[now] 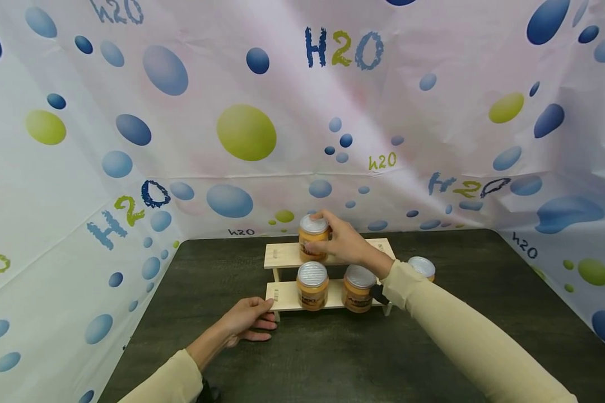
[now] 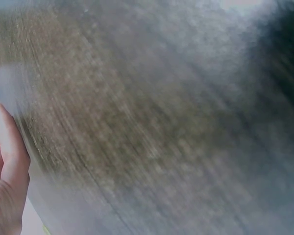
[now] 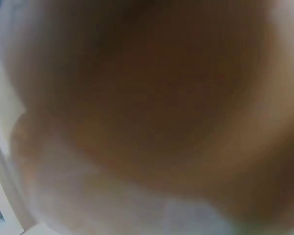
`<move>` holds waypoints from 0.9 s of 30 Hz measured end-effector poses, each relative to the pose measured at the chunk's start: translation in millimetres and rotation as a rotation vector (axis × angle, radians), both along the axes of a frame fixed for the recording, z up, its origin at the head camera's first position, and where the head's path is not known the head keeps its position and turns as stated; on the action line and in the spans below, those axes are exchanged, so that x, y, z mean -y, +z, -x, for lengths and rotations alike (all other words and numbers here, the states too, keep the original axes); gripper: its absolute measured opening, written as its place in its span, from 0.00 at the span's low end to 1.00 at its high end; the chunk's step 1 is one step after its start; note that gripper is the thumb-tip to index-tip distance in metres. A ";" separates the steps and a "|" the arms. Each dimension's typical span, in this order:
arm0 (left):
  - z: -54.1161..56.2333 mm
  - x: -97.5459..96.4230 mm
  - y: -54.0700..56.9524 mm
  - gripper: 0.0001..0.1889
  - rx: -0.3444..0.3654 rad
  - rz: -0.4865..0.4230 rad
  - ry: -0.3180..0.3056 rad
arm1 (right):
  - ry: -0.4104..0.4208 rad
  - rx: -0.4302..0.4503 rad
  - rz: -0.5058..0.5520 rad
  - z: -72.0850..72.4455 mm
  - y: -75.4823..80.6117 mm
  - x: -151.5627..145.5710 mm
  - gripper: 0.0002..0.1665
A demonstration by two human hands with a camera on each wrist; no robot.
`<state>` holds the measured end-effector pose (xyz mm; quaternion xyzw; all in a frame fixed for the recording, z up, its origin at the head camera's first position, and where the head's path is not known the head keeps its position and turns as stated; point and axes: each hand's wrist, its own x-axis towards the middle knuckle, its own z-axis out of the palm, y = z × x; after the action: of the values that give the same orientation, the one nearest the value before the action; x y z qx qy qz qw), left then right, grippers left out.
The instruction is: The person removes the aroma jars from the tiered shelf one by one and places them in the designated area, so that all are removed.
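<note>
Right hand [image 1: 347,242] partly closed, thumb and fingers gripping upper jar [image 1: 310,235], on or just above top tier [image 1: 282,255] of wooden stand [image 1: 335,292]. Left hand [image 1: 247,320] part-curled, thumb and fingers holding lower tier's [image 1: 285,296] left end. Lower left jar [image 1: 312,288], lower right jar [image 1: 358,288] upright on lower tier, slightly apart. Fourth jar [image 1: 423,266] right of stand, partly hidden by right sleeve [image 1: 464,324].

Jars [image 1: 312,298] orange, lids [image 1: 313,273] silver; shelf [image 1: 288,296] pale; tabletop [image 1: 358,358] dark, perhaps brownish-grained; backdrop [image 1: 292,84] white, spotted blue, lime.
</note>
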<state>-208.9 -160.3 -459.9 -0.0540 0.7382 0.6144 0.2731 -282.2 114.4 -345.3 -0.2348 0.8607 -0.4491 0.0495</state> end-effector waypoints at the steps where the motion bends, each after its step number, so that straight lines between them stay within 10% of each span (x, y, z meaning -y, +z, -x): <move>1: 0.0 -0.2 -0.1 0.20 0.001 0.002 0.000 | -0.003 -0.003 0.001 -0.2 0.7 -0.5 0.36; 27: 3.4 0.0 -1.3 0.19 0.014 -0.002 -0.002 | -0.044 -0.045 0.029 -2.7 10.9 -22.5 0.35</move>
<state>-212.3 -160.3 -461.3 -0.0571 0.7357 0.6145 0.2790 -279.5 136.9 -334.4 -0.2265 0.8599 -0.4572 0.0166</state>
